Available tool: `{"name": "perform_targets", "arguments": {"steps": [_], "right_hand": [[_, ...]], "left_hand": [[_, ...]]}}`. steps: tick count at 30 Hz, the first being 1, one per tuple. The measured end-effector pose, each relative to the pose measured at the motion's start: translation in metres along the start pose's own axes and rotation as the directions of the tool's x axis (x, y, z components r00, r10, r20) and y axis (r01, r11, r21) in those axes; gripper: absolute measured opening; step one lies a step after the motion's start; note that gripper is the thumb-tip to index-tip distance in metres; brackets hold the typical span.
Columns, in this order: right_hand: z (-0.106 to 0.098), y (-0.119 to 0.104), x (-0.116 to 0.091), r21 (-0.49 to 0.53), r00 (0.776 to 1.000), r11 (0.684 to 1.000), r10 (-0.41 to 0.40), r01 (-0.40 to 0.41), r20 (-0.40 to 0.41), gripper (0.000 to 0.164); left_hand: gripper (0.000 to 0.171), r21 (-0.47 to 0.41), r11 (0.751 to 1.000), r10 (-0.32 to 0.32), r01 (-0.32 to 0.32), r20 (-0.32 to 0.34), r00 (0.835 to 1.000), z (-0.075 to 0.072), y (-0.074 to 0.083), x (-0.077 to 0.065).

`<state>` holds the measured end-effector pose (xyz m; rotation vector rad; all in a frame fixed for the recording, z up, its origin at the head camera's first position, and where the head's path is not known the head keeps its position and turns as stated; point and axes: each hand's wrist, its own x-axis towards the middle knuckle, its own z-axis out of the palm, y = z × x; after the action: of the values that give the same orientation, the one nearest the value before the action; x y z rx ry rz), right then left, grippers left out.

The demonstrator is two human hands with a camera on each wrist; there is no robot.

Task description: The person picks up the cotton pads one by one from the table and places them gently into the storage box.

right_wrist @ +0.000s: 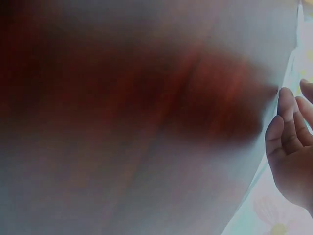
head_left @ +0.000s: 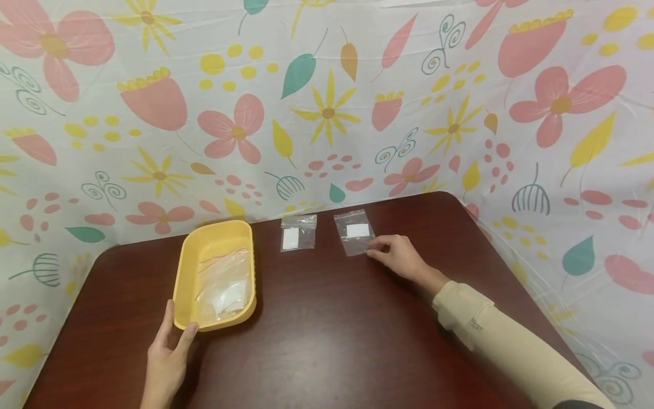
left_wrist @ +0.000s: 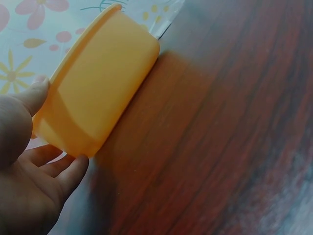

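the right hand (head_left: 401, 255) is pinching the near right corner of a clear zip-top bag (head_left: 352, 234) (lying on the wooden table (head_left: 317, 329), right of a second bag (head_left: 306, 238)) while the left hand (head_left: 167, 355) is gripping the yellow tray (head_left: 219, 236), any sideways tug risking a skewed bag.

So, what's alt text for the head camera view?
A person's left fingers grip a yellow rectangular plastic tray of clear plastic bags, while their right fingers are at the edge of a transparent zip bag; a similar bag lies left of it on the dark reddish-brown table.
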<state>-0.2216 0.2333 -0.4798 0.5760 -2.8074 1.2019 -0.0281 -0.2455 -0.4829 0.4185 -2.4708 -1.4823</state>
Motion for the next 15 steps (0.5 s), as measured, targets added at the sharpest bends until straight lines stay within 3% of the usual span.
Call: {"name": "perform_targets", "arguments": {"steps": [15], "right_hand": [[0.008,0.002,0.042,-0.048,0.999,0.998,0.047,-0.047,0.002,0.023]], "left_hand": [[0.073,-0.023,1.000,0.003,-0.002,0.010,1.000,-0.001,-0.002,-0.001]]}}
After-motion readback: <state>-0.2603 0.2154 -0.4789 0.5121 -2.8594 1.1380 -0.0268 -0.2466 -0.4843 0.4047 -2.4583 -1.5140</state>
